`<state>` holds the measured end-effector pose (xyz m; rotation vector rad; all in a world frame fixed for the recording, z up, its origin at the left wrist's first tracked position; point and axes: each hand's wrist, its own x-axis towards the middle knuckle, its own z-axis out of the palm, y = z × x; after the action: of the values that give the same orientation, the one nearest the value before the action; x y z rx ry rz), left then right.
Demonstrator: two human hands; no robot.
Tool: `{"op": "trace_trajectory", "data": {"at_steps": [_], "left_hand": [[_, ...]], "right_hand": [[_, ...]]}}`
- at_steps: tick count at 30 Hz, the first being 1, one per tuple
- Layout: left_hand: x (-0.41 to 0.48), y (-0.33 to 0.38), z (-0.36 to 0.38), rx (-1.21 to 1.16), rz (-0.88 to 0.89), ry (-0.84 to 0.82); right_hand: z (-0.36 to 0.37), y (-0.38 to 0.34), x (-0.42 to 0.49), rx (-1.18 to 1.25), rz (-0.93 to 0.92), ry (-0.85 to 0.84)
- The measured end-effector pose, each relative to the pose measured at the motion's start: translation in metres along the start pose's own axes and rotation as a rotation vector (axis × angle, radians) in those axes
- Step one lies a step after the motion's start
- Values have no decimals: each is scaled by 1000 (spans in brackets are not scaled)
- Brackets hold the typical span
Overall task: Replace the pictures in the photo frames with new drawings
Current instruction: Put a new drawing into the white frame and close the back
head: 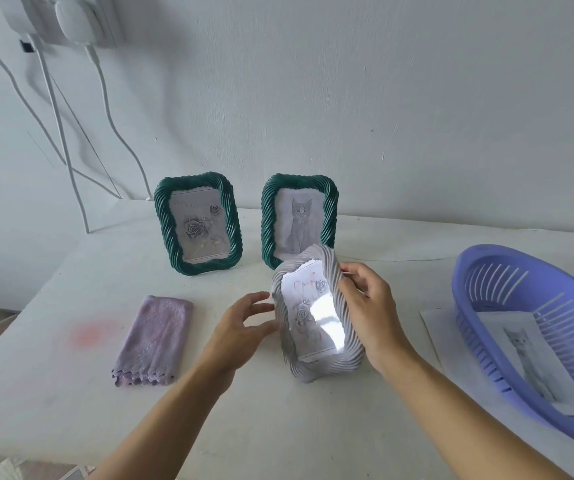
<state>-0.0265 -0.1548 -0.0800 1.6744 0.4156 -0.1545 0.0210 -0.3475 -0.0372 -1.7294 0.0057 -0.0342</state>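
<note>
Head view: the right grip [372, 313] curls round the right rim of the white frame [316, 367], which stands tilted on the bench [278, 427]. The left grip [240, 330] is loose, fingers spread at the frame's left edge. Two green frames [198, 223] stand behind. A cat drawing [535, 362] lies in the purple basket [463, 284], far right.

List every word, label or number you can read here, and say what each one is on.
Rose print in the left green frame: a faint script line along the top, too blurred to read.
Rose sheet in the white frame: faint pink marks at the top, unreadable.
Nothing else in view shows any text.
</note>
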Motion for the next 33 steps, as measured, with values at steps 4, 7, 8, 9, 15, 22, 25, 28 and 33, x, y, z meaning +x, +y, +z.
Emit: {"op": "trace_trajectory", "data": {"at_steps": [4, 7, 8, 9, 15, 22, 25, 28, 33], "left_hand": [[2, 3, -6, -125, 22, 23], [-3, 13, -6, -182, 85, 16], [-4, 16, -6, -207, 99, 12], [-5, 18, -6, -223, 106, 6], [-11, 22, -9, -336, 86, -119], [-17, 14, -16, -181, 122, -109], [-16, 8, -19, -82, 134, -78], [-10, 1, -22, 89, 160, -11], [3, -7, -26, 351, 211, 92]], "right_hand": [[-3, 2, 3, 98, 89, 36], [-4, 5, 6, 158, 141, 47], [-4, 5, 7, 165, 153, 49], [-4, 6, 7, 169, 157, 49], [-6, 14, 6, 66, 179, -16], [-7, 29, 8, 189, 294, -180], [-4, 37, 6, 169, 310, -194], [2, 41, 7, 128, 303, -161], [10, 52, 15, -232, 147, -157]]}}
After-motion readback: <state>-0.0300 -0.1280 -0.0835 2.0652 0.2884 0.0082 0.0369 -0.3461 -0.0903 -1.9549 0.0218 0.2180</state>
